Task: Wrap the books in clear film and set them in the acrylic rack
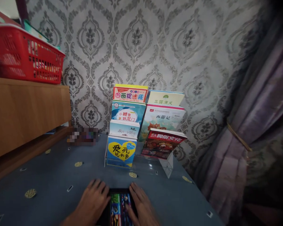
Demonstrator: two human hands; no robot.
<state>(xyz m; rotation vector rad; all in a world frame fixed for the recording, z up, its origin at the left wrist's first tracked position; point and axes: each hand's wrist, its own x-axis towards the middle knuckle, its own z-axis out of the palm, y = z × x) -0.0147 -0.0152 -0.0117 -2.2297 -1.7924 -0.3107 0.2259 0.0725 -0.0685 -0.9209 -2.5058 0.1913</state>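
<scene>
A dark-bordered book [115, 208] with bright picture panels lies on the blue cloth at the bottom of the head view, its lower part cut off by the frame. My left hand [93, 199] grips its left edge, fingers bent and slightly blurred. Along the right edge lies my right hand [142, 204], with its thumb reaching over the pictures. Just beyond stands a clear book stand [166, 166] with several books in two tiered columns. A blue book with a yellow heart [121, 152] is frontmost on the left, a red book [162, 142] frontmost on the right.
A red plastic basket [42, 59] sits on a wooden cabinet [28, 113] at the left. A blurred-out object [82, 137] lies by the wall. Purple curtains [231, 175] hang at the right, near the edge of the blue table cloth [54, 175].
</scene>
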